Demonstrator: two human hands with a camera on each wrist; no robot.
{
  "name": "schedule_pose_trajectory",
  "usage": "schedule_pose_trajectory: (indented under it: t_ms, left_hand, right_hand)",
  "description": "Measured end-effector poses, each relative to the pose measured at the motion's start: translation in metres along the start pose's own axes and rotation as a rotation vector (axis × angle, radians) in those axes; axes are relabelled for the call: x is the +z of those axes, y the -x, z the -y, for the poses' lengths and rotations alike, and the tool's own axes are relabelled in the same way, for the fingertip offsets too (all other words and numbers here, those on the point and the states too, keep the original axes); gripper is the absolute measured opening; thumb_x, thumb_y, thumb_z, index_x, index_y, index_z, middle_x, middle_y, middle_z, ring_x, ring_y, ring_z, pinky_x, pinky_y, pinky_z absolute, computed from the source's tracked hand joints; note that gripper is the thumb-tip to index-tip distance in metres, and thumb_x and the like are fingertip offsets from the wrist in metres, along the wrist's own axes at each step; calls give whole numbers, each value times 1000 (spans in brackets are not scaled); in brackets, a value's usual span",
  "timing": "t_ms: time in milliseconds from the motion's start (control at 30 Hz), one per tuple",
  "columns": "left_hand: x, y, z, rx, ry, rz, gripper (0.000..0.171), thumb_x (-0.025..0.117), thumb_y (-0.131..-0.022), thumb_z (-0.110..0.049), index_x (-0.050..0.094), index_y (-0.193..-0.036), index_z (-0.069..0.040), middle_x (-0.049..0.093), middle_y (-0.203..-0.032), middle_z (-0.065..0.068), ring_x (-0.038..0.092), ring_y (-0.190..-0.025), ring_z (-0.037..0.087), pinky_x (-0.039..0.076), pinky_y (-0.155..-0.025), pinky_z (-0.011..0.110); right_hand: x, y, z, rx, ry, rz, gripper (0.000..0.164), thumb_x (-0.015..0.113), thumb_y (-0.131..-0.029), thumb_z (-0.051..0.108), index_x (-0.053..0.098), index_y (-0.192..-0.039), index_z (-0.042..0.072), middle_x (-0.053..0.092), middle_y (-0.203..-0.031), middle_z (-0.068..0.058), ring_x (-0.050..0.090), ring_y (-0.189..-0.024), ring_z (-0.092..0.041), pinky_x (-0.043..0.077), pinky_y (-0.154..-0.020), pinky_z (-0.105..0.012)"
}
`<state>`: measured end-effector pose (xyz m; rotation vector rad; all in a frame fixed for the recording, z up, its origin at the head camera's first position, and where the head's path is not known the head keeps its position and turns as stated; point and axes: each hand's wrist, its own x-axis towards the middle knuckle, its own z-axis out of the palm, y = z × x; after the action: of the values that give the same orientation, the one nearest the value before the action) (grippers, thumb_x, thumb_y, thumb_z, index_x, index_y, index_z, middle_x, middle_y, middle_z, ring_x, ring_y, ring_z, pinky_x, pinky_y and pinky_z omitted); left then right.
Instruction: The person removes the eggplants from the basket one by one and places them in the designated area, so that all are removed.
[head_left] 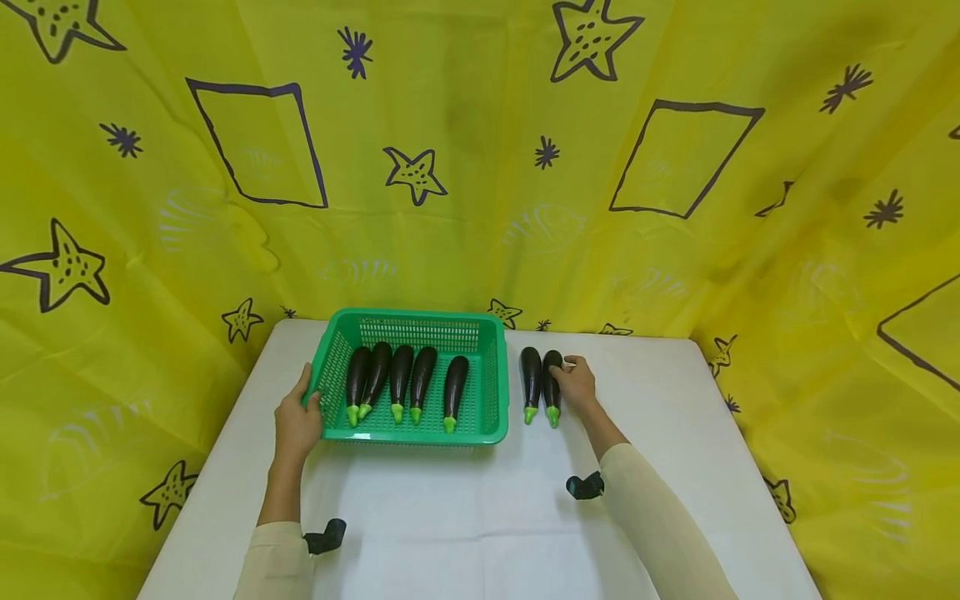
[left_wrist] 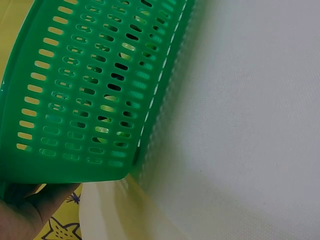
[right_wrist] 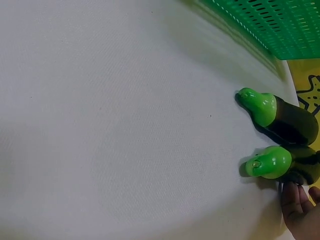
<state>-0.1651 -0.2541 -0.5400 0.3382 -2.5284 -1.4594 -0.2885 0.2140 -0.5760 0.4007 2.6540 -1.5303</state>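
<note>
A green plastic basket [head_left: 420, 437] with slotted walls stands on the white table. Several dark purple eggplants [head_left: 401, 375] with green stem ends lie inside, one of them apart toward the right. My left hand [head_left: 297, 423] grips the basket's left rim, its thumb and fingertips partly hidden in the left wrist view. Right of the basket, two more eggplants lie side by side on the cloth. The left one [head_left: 531, 379] is untouched. Around the upper part of the right-hand eggplant [right_wrist: 270, 162], my right hand [head_left: 576, 383] closes its thumb and fingers; some fingers are hidden.
The white table [head_left: 480, 517] has its far edge just behind the basket. Yellow curtains [head_left: 480, 242] with drawn stars hang behind and along both sides. Dark wrist camera mounts [head_left: 585, 486] stick out from both sleeves.
</note>
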Motion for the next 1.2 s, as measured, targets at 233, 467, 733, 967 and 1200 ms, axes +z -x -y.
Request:
schedule_pose_trajectory:
  t_ms: [233, 467, 733, 967, 1200]
  left_hand:
    - [2, -1, 1, -8, -11, -6, 58, 44, -110, 1, 25, -165, -4, 29, -164, 26, 27, -151, 48, 26, -121, 60]
    - [2, 1, 0, -9, -7, -7, 59, 45, -110, 1, 25, -165, -5, 29, -164, 27, 27, -151, 48, 27, -120, 61]
    - [3, -1, 1, -17, -6, -7, 59, 45, -110, 1, 26, -165, -5, 30, -164, 27, 28, -150, 49, 28, -119, 62]
    - [2, -1, 2, -8, -7, -14, 58, 44, -110, 1, 26, -165, -4, 30, -164, 27, 27, -150, 49, 27, -120, 61]
    - [2, 0, 1, -7, -13, -21, 57, 44, -110, 1, 28, -164, -2, 31, -162, 28, 29, -150, 50, 29, -119, 62]
  right_hand:
    - [-1, 0, 0, 8, -12, -5, 54, 62, -103, 19, 46, -146, -10, 57, -132, -31, 56, -122, -42, 46, -105, -50]
    - [-1, 1, -2, -15, -23, -15, 53, 62, -104, 17, 45, -145, -11, 57, -134, -34, 56, -126, -44, 47, -106, -52]
    - [-1, 2, -5, -39, -7, -30, 52, 61, -106, 20, 47, -144, -11, 59, -130, -33, 58, -121, -43, 49, -103, -51]
    - [-1, 2, -8, -58, 0, -58, 51, 60, -105, 21, 51, -143, -11, 62, -124, -30, 62, -109, -41, 53, -92, -45]
    - [-2, 3, -12, -54, -15, -59, 49, 62, -104, 19, 52, -142, -11, 64, -121, -29, 67, -98, -38, 54, -74, -29]
